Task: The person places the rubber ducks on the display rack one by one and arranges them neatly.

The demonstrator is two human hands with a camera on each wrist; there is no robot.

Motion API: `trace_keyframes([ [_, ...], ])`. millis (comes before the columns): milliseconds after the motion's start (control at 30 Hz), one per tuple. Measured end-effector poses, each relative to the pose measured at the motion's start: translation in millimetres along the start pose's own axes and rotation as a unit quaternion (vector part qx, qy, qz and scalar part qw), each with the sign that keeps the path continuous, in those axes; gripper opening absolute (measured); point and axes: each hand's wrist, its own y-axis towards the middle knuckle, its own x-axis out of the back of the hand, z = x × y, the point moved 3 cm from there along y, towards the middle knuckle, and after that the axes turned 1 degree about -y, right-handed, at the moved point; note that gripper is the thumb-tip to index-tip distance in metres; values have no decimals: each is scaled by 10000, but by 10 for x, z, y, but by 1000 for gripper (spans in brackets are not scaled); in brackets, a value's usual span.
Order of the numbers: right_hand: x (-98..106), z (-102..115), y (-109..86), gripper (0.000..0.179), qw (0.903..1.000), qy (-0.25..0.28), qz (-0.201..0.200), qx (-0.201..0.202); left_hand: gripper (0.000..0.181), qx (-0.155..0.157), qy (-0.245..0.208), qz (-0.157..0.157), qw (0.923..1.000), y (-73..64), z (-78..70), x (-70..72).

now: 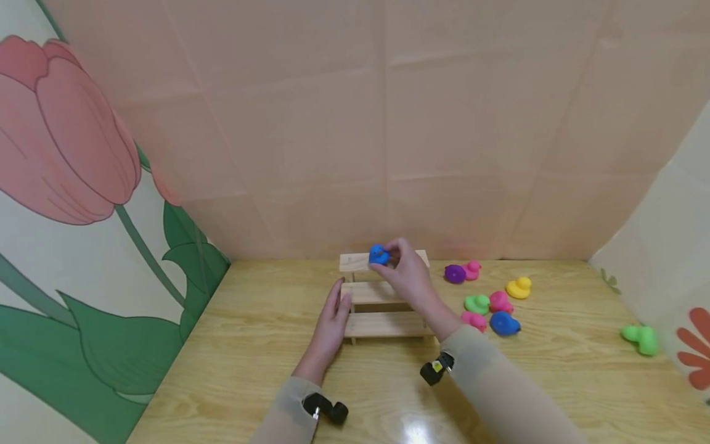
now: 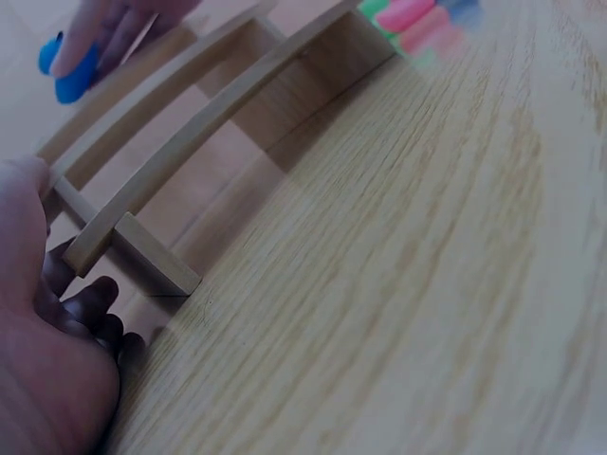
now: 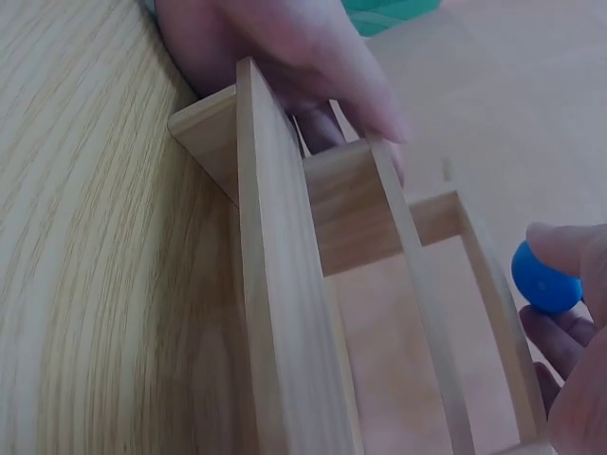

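A small blue toy duck [image 1: 379, 254] is pinched between the thumb and fingers of my right hand [image 1: 412, 279], right over the top tier of a three-step wooden stand [image 1: 373, 293]. In the right wrist view the duck's rounded blue body [image 3: 542, 281] shows beside the top step, and the rest is hidden by the fingers. My left hand [image 1: 330, 322] grips the stand's left end. Seen from the left wrist, the fingers of that hand [image 2: 47, 351] reach behind and under the ends of the steps.
Right of the stand lie several toy ducks: a purple one [image 1: 455, 274], a yellow one [image 1: 519, 288], a larger blue one [image 1: 505, 324], a green one [image 1: 477, 303] and some pink ones. Another green toy [image 1: 641, 339] lies far right. A papered wall [image 1: 333, 154] rises behind the table [image 1: 266, 320].
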Motion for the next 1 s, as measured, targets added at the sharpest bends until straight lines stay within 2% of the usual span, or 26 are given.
trace_keyframes([
  [267,-129,29,52,48,9989,-434,-125,103,66,-44,-47,82,9999,1,-9,-17],
  [500,-201,38,78,48,9966,-790,-203,99,66,25,3,3,10000,3,-5,-9],
  [1000,-268,39,67,52,9892,-1350,-458,328,68,33,5,7,10000,12,19,-7],
])
